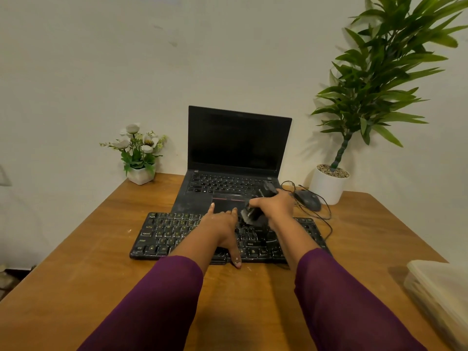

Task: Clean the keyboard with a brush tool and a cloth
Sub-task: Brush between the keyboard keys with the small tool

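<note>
head view: left hand (220, 225) spread flat on keyboard (162, 234), right hand (274, 205) gripping brush (251, 215) over keys

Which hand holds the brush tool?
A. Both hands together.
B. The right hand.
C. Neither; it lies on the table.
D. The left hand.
B: the right hand grips the brush tool over the keyboard, while the left hand rests flat on the keys.
</note>
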